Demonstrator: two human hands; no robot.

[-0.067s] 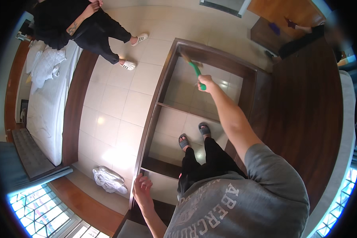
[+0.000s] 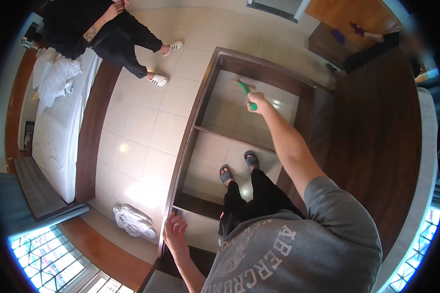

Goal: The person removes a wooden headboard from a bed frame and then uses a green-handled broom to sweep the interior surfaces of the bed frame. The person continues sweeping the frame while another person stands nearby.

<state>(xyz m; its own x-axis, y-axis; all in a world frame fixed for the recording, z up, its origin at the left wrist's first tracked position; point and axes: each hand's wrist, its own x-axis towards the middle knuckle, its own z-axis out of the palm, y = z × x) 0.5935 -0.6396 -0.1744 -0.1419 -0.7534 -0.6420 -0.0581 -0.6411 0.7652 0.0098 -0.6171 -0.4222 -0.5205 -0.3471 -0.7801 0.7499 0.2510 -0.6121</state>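
My right hand (image 2: 256,100) is wrapped round the green handle of a hand brush (image 2: 244,89), arm stretched forward over the far section of a dark brown wooden bed frame (image 2: 208,93). The brush's tan head is blurred, and whether it touches anything I cannot tell. Low on the left, my left hand (image 2: 175,228) holds nothing. Its fingers are loosely bent and apart, beside the frame's left side board.
I stand in grey slippers inside the frame, with a crossbar (image 2: 230,136) ahead. Beyond the left aisle is a bed with a white mattress (image 2: 58,132). A white cloth bundle (image 2: 134,222) lies on the tiles. A person in black (image 2: 127,44) stands far left; another is far right.
The brush has swung back from the frame's far left corner, slightly toward me and to the right, with my right hand. My left hand stays about where it was.
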